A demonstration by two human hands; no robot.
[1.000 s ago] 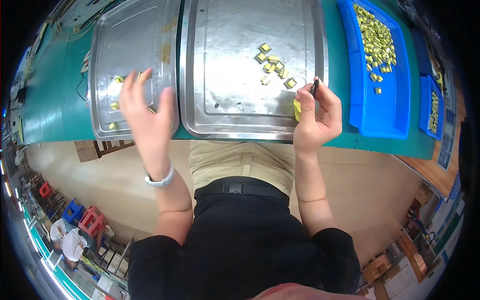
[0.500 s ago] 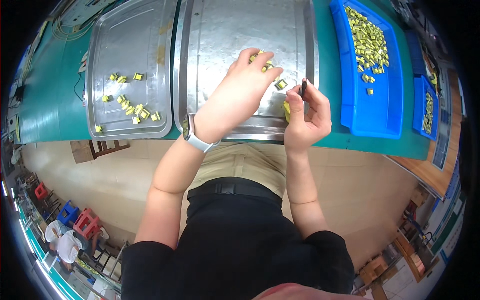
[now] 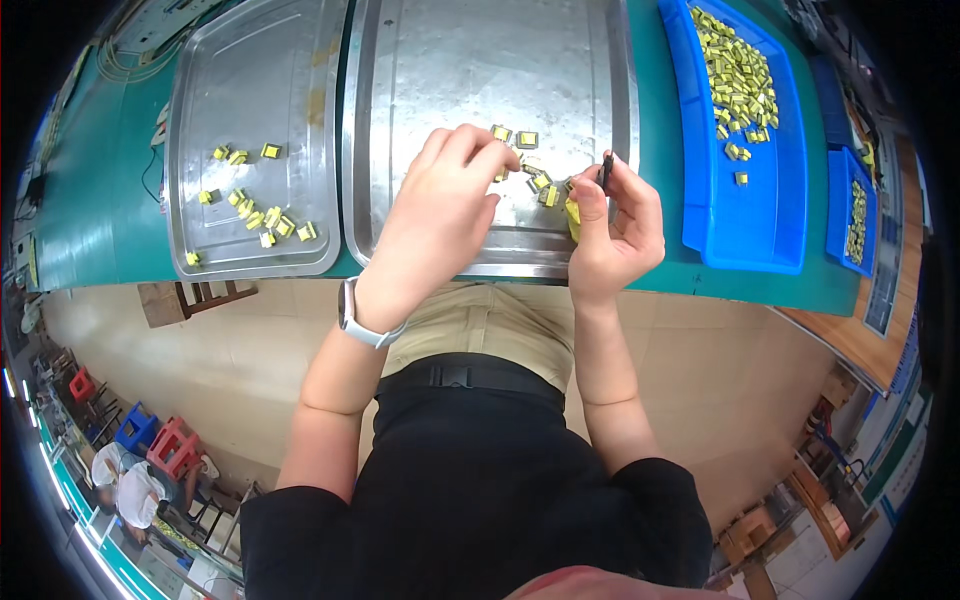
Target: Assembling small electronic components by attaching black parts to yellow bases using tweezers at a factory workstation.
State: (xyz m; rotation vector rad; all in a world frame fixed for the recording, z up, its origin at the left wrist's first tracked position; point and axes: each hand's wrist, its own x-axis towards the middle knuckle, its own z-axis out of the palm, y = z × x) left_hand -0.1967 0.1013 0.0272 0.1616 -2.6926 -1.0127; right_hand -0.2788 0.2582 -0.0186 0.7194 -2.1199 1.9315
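Over the middle metal tray [image 3: 440, 70], my left hand [image 3: 440, 195] is bent downward with thumb and forefinger apart. Its fingertips are beside a loose group of small yellow transformers [image 3: 528, 139], some partly hidden by the fingers. I see nothing held in that hand. My right hand [image 3: 620, 225] is raised at the tray's right edge, pinching a short, thin black piece [image 3: 606, 170] upright between thumb and fingers; its kind cannot be made out. A yellow thing [image 3: 573, 218] shows beside the right palm, partly covered.
To the left, another metal tray [image 3: 240, 75] bears several scattered transformers. A blue bin [image 3: 750, 225] on the right has a heap of them at its far end, and a smaller blue bin [image 3: 853, 258] stands beyond it. The green table's [image 3: 100, 230] front edge is near my waist.
My left hand has drawn back to the left and nearer to me, uncovering more transformers, which are now spread toward my right hand. My right hand has hardly moved.
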